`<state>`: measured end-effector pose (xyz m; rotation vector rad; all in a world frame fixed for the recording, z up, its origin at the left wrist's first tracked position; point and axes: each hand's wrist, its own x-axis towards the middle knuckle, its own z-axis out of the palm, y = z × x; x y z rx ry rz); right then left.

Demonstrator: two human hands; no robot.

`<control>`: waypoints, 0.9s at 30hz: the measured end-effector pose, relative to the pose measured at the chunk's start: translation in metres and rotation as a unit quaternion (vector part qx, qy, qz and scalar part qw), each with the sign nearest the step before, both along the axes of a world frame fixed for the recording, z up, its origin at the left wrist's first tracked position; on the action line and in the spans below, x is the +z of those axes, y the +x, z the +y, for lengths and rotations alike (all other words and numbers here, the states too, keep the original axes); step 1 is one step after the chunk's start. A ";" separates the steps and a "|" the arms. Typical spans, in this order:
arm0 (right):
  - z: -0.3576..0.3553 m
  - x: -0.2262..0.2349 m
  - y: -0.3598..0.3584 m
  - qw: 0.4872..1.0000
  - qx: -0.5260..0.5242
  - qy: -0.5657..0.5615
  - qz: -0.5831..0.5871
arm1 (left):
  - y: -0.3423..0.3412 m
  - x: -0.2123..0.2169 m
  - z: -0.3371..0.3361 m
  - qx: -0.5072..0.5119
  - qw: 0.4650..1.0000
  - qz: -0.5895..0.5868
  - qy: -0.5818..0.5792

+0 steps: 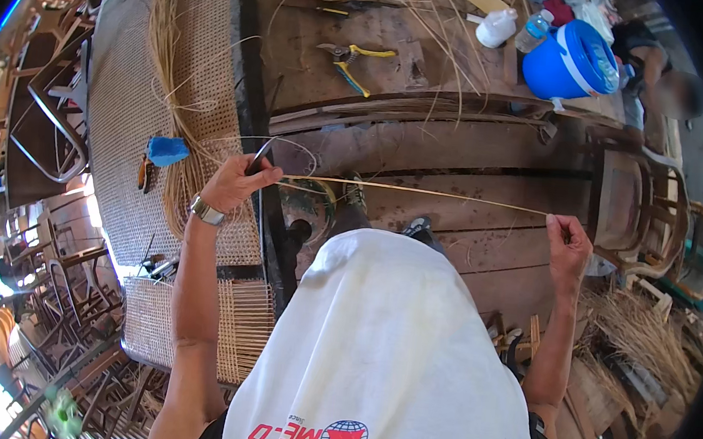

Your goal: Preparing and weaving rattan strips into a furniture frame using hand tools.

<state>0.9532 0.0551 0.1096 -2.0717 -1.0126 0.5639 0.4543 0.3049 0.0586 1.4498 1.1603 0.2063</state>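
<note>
The left hand, nine o'clock, and right hand, three o'clock, pinch one strip; one pruner, twelve o'clock.

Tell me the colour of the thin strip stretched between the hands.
The thin strip is pale golden yellow, showing best in the head view.

Spreads from twelve to one o'clock as a brown wooden bench, bearing pruners with yellow-and-blue handles at twelve, a white bottle and a clear bottle at one, and a blue jug between one and two. Stretches at ten o'clock as a woven cane panel, carrying a long bundle of cane strands and a blue block beside it.
</note>
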 end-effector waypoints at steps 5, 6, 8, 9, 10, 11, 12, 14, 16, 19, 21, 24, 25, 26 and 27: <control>-0.006 -0.001 0.004 0.999 -0.007 -0.039 -0.011 | 0.006 0.007 -0.001 -0.020 1.000 0.000 -0.007; -0.004 0.001 0.003 0.999 -0.007 -0.038 -0.014 | 0.002 0.009 -0.001 -0.020 1.000 -0.003 -0.006; -0.012 0.008 0.004 0.995 0.035 -0.084 -0.025 | 0.012 0.005 0.001 -0.028 0.998 0.040 0.035; -0.015 0.000 0.010 0.992 0.088 -0.086 -0.012 | 0.008 0.010 0.001 -0.019 0.994 0.083 0.067; -0.020 -0.010 0.021 0.987 0.132 -0.093 -0.002 | 0.002 0.011 0.004 -0.017 0.988 0.118 0.096; -0.020 -0.014 0.030 0.978 0.154 -0.137 0.027 | -0.015 0.008 0.008 -0.003 0.983 0.132 0.127; -0.020 -0.020 0.038 0.967 0.173 -0.177 0.061 | -0.038 -0.008 0.013 0.033 0.986 0.107 0.120; -0.033 -0.032 0.055 0.954 0.197 -0.199 0.104 | -0.045 0.002 0.019 -0.007 0.966 0.175 0.192; -0.051 -0.035 0.067 0.952 0.156 -0.212 0.159 | -0.059 -0.004 0.035 -0.050 0.952 0.210 0.215; -0.061 -0.028 0.070 0.944 0.133 -0.208 0.219 | -0.057 -0.002 0.041 -0.060 0.942 0.248 0.218; -0.064 -0.026 0.070 0.947 0.130 -0.195 0.220 | -0.052 -0.004 0.042 -0.046 0.950 0.239 0.194; -0.069 -0.027 0.074 0.957 0.118 -0.187 0.186 | -0.057 -0.016 0.047 -0.056 0.940 0.244 0.230; -0.070 -0.028 0.077 0.957 0.119 -0.199 0.177 | -0.047 -0.007 0.045 -0.049 0.947 0.254 0.191; -0.073 -0.030 0.079 0.955 0.120 -0.211 0.168 | -0.045 -0.008 0.046 -0.055 0.946 0.254 0.193; -0.078 -0.030 0.081 0.956 0.115 -0.209 0.171 | -0.044 -0.011 0.046 -0.047 0.949 0.239 0.200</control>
